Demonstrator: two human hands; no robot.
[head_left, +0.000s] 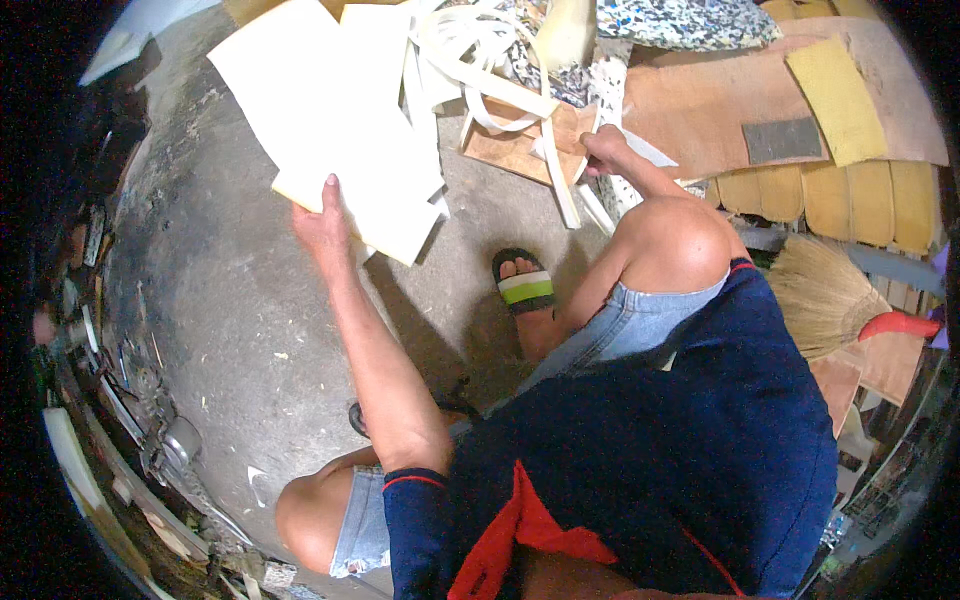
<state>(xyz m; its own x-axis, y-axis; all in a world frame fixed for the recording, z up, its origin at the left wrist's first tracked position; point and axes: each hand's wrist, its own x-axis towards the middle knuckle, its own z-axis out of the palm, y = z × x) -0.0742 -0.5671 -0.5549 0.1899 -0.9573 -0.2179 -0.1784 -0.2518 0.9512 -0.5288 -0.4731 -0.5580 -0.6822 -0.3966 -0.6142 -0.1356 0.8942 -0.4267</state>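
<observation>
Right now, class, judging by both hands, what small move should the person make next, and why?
Probably draw the left hand back, sliding the cream sheets it grips off the pile toward the bare floor. The right hand already pins the brown board and strips, so the heap should stay put.

1. Left arm: bare, reaches forward from the lower middle of the view, elbow nearly straight, forearm angled up and to the left.
2. Left hand (pixel 322 222): back of hand toward the camera, thumb pointing up, grip closed on something flat; fingers hidden underneath.
3. Right arm: mostly hidden behind the raised right knee; only the forearm shows, stretched forward past the knee.
4. Right hand (pixel 604 150): knuckles up, fingers curled in a closed grip, wrist roughly straight.
5. Hands sit well apart, left lower and nearer, right farther out.
6. Posture: crouched or seated low, both knees bent, right foot planted forward between the arms.
</observation>
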